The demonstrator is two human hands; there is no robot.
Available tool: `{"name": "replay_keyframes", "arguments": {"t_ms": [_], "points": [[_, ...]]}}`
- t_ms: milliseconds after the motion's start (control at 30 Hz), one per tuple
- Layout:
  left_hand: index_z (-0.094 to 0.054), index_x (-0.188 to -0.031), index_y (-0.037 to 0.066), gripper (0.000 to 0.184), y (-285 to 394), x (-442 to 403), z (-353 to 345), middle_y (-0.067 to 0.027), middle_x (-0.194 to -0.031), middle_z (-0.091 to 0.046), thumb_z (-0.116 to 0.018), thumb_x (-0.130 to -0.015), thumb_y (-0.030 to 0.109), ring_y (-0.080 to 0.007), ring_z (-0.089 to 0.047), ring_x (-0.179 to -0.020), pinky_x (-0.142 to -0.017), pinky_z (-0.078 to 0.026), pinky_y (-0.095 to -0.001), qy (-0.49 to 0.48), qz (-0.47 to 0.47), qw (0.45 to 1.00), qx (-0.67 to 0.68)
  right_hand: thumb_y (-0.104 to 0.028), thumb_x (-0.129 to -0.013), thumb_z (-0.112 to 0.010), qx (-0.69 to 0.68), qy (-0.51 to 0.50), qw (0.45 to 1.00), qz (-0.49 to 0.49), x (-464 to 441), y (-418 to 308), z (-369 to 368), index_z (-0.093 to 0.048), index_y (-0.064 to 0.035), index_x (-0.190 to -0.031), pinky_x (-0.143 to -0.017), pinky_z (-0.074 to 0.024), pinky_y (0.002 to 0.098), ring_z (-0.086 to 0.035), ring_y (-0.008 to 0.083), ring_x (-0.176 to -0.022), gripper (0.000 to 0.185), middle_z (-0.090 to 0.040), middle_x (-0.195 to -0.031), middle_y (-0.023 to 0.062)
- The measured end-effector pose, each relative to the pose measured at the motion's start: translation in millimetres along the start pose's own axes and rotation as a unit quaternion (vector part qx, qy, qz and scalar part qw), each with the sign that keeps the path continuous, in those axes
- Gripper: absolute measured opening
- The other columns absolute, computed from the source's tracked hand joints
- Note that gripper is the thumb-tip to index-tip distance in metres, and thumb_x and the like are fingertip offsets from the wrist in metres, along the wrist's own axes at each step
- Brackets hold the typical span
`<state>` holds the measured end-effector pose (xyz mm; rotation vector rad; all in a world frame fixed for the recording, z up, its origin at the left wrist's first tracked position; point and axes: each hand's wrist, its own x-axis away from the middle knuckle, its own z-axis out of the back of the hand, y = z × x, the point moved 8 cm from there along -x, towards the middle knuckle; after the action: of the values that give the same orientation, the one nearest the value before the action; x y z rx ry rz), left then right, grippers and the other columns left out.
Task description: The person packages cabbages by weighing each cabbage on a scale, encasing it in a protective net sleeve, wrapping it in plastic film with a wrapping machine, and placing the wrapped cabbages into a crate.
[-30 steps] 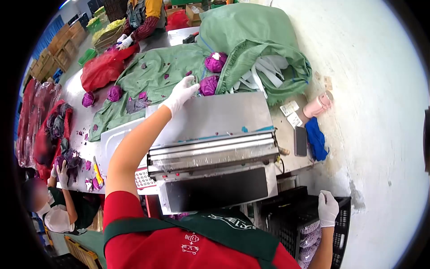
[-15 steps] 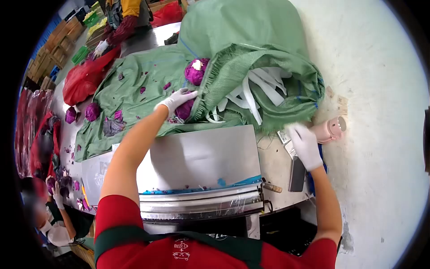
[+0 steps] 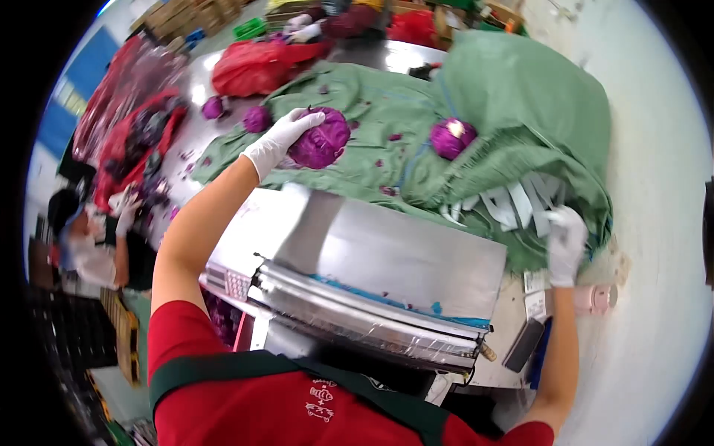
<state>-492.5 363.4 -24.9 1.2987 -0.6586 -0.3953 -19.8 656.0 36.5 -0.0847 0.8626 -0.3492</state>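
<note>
My left hand [image 3: 281, 140], in a white glove, grips a purple cabbage [image 3: 321, 141] above the near edge of the spread green woven sack [image 3: 357, 93]. At the sack's open mouth, my gloved right hand [image 3: 567, 241] has its fingers curled beside the white strips [image 3: 515, 204]; whether a strip is between the fingertips is hidden. A second purple cabbage [image 3: 452, 138], pale at its cut stem, rests on the sack left of the bulging part. Loose purple leaf scraps lie over the green cloth.
Before me is a metal-topped sealing machine [image 3: 394, 245]. A phone [image 3: 524, 346], paper labels [image 3: 535, 293] and a pink cup [image 3: 596, 299] lie at right. Red bags [image 3: 256, 68] and more cabbages [image 3: 256, 119] are at far left. A co-worker [image 3: 97, 245] works at the left edge.
My left hand has taken a cabbage from beside the sack mouth and carried it up and left. My right hand has moved from near the cup to the white strips. The view has turned left.
</note>
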Motion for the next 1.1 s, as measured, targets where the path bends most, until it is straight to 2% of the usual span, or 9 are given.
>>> {"name": "replay_keyframes", "arguments": {"t_ms": [100, 200, 367, 533, 600, 733, 867, 967, 1100], "points": [[-0.050, -0.125, -0.001, 0.066, -9.4, 45.1, 93.0, -0.0104, -0.110, -0.059, -0.075, -0.078, 0.038, -0.0168, -0.058, -0.099, -0.087, -0.048, -0.0313, 0.079, -0.132, 0.966, -0.208, 0.002, -0.087, -0.055, -0.242, 0.073, 0.936, -0.245, 28.8, 24.3, 54.7, -0.056, 0.0021, -0.106, -0.098, -0.0398, 0.0344, -0.055, 0.0256, -0.107, 0.019, -0.059, -0.114, 0.0151], [-0.053, -0.123, 0.002, 0.071, -27.4, 112.2, 151.6, -0.0170, -0.110, -0.059, -0.076, -0.070, 0.044, -0.0235, -0.060, -0.100, -0.088, -0.048, -0.0336, 0.200, -0.093, 0.894, -0.390, 0.001, -0.090, -0.051, 0.122, 0.046, 0.991, -0.022, 25.4, -75.5, 99.1, -0.055, 0.0031, -0.107, -0.092, -0.0443, 0.0340, -0.056, 0.0217, -0.104, 0.017, -0.058, -0.117, 0.0142], [-0.057, -0.121, 0.015, 0.068, -74.7, 184.2, 176.6, -0.0190, -0.112, -0.052, -0.075, -0.064, 0.046, -0.0375, -0.054, -0.105, -0.090, -0.047, -0.0432, 0.258, -0.146, 0.833, -0.467, -0.017, -0.095, -0.041, -0.282, 0.009, 0.842, -0.459, 89.0, -103.9, 79.2, -0.056, -0.0022, -0.113, -0.075, -0.0417, 0.0268, -0.052, 0.0112, -0.088, 0.027, -0.059, -0.102, 0.0051], [-0.031, -0.143, 0.027, 0.107, -75.4, 212.6, 167.3, -0.0200, -0.147, -0.024, -0.084, -0.053, 0.050, -0.0445, -0.021, -0.135, -0.096, -0.030, -0.0699, 0.238, -0.107, 0.788, -0.558, -0.017, -0.097, -0.040, -0.168, -0.175, 0.959, -0.147, 88.9, -200.7, 50.4, -0.061, -0.0029, -0.104, -0.063, -0.0411, 0.0227, -0.051, 0.0072, -0.077, 0.027, -0.057, -0.088, 0.0013], [-0.031, -0.144, 0.026, 0.107, -75.4, 220.2, 164.8, -0.0207, -0.147, -0.024, -0.082, -0.054, 0.053, -0.0428, -0.020, -0.136, -0.096, -0.031, -0.0691, 0.201, -0.107, 0.788, -0.572, -0.015, -0.097, -0.040, -0.351, -0.289, 0.825, -0.336, 94.1, -243.2, 21.4, -0.060, -0.0017, -0.104, -0.066, -0.0419, 0.0212, -0.051, 0.0065, -0.076, 0.025, -0.057, -0.087, 0.0007], [-0.032, -0.143, 0.017, 0.094, -111.5, 195.0, 204.3, -0.0244, -0.137, -0.035, -0.075, -0.067, 0.054, -0.0376, -0.038, -0.127, -0.100, -0.038, -0.0494, 0.251, -0.196, 0.867, -0.384, -0.013, -0.096, -0.043, -0.382, -0.302, 0.819, -0.305, 106.0, -278.4, -9.9, -0.056, -0.0005, -0.110, -0.071, -0.0437, 0.0232, -0.051, 0.0082, -0.079, 0.023, -0.057, -0.088, 0.0011], [-0.049, -0.131, 0.016, 0.068, -73.0, 232.2, 180.5, -0.0150, -0.122, -0.049, -0.071, -0.075, 0.047, -0.0327, -0.053, -0.108, -0.088, -0.046, -0.0402, 0.329, -0.197, 0.754, -0.533, -0.017, -0.094, -0.052, -0.368, -0.292, 0.838, -0.277, 95.7, -308.2, -17.9, -0.052, -0.0049, -0.089, -0.060, -0.0398, 0.0267, -0.044, 0.0105, -0.065, 0.013, -0.047, -0.070, 0.0026], [-0.063, -0.105, 0.003, 0.028, -54.5, 255.9, 116.8, -0.0092, -0.097, -0.062, -0.061, -0.090, 0.027, -0.0178, -0.062, -0.089, -0.082, -0.048, -0.0315, 0.201, -0.202, 0.958, -0.032, -0.022, -0.089, -0.060, -0.247, -0.276, 0.899, -0.234, 81.0, -333.1, -4.5, -0.053, -0.0043, -0.083, -0.056, -0.0371, 0.0277, -0.040, 0.0117, -0.060, 0.020, -0.044, -0.064, 0.0045], [-0.044, -0.132, 0.002, 0.057, -26.7, 355.3, -58.0, -0.0085, -0.100, -0.063, -0.069, -0.082, 0.010, -0.0133, -0.059, -0.092, -0.085, -0.047, -0.0286, -0.053, -0.110, 0.977, 0.173, -0.026, -0.088, -0.063, -0.200, -0.236, 0.940, -0.145, 79.3, -353.9, -1.1, -0.055, -0.0049, -0.083, -0.053, -0.0408, 0.0351, -0.047, 0.0169, -0.054, 0.023, -0.043, -0.061, 0.0129]]}}
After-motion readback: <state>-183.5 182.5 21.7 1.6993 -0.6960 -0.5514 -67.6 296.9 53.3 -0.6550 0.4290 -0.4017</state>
